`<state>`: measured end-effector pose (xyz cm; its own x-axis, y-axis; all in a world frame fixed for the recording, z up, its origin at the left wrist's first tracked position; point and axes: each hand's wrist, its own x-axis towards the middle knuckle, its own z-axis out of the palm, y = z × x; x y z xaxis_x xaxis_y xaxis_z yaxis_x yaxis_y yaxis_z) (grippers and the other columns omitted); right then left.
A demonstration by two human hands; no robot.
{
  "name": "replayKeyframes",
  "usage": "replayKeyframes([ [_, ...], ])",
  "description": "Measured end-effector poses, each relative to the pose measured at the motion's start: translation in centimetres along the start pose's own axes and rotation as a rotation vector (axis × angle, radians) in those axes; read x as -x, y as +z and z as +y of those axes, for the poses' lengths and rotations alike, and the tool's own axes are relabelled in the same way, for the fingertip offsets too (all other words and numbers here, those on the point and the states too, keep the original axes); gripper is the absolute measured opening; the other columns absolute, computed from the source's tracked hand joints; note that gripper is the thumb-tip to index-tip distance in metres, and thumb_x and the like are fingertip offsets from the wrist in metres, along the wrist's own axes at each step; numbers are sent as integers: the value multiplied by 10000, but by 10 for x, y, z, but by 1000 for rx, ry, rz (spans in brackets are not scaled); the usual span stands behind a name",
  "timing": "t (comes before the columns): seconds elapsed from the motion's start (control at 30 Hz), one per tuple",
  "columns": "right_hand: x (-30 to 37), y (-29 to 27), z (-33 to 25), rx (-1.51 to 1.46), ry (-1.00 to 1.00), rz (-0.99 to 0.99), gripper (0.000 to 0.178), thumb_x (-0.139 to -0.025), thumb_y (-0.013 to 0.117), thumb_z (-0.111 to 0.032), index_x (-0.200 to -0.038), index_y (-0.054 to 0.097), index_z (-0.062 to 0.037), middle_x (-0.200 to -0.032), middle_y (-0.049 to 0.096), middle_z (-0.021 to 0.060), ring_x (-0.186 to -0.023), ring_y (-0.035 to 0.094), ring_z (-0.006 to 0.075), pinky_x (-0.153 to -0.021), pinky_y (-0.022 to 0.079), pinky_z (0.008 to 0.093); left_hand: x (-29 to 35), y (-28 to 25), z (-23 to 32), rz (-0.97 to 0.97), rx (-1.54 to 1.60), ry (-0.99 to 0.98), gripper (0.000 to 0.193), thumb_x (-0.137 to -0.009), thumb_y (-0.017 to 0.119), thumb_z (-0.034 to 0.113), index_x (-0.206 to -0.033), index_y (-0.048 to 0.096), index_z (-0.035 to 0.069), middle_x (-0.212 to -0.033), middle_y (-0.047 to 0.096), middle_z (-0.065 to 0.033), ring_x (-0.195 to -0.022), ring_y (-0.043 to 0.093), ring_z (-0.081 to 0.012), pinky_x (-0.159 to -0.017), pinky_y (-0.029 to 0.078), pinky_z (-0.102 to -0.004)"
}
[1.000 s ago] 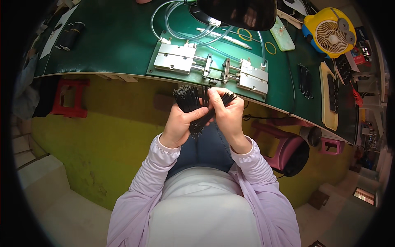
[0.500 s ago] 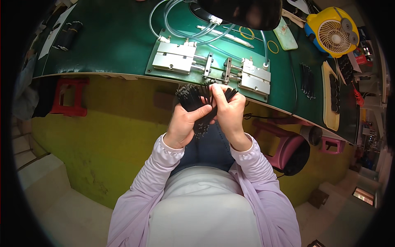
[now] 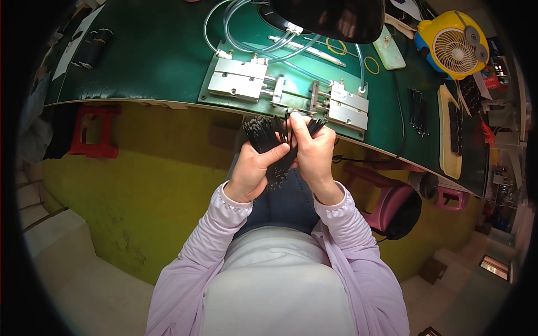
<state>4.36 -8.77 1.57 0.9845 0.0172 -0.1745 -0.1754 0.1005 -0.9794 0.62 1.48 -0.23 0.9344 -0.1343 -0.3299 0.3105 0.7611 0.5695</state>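
A thick bundle of thin black wires [image 3: 260, 130] with pale tips is held in front of my body by my left hand [image 3: 253, 168], its thumb lying across them. Beside it, my right hand [image 3: 315, 151] has closed thumb and fingers on more black wires [image 3: 317, 125], which stick out past its knuckles. The fingertips of both hands nearly meet at the bundle. Just beyond them sits a metal pneumatic fixture [image 3: 238, 77], with a left jaw [image 3: 278, 89] and a right jaw [image 3: 315, 95] facing each other across a gap. Both jaws look blurred.
Clear hoses [image 3: 227, 28] loop over the green table [image 3: 151, 61]. A black lamp [image 3: 330, 17] overhangs the fixture. To the right are a yellow fan [image 3: 457, 47], a pale phone-like slab [image 3: 389, 49], loose black wires [image 3: 417, 112] and a long tray [image 3: 448, 151]. A pink stool [image 3: 386, 196] stands below.
The fixture's two jaws have moved apart, widening the gap. My hands and the wire bundle have shifted very slightly to the right; both grips stay the same.
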Motion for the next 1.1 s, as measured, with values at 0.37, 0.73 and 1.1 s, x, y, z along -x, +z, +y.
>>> replayKeyframes([
  [0.37,8,5,-3,-12,-52,2,188,-837,544,-140,-767,624,15,-538,562,21,-360,446,44,-292,312,191,3,-9,0,-1,-32,-34,112,-775,570,-2,-879,528,5,-775,571,-74,-639,579,-168,-562,497,-285],
  [0.73,1,2,1,6,-32,21,220,-826,541,-160,-746,616,31,-590,606,95,-349,458,67,-283,310,195,-1,-5,-1,46,-10,-42,123,-762,586,-9,-868,525,3,-769,571,-74,-629,579,-173,-558,496,-288],
  [1.1,-2,1,6,-6,-62,44,225,-820,552,-157,-695,609,22,-586,604,86,-357,465,65,-273,305,198,-1,-3,-2,-5,-18,13,132,-767,583,-6,-890,533,-4,-778,571,-65,-662,575,-160,-585,496,-284],
])
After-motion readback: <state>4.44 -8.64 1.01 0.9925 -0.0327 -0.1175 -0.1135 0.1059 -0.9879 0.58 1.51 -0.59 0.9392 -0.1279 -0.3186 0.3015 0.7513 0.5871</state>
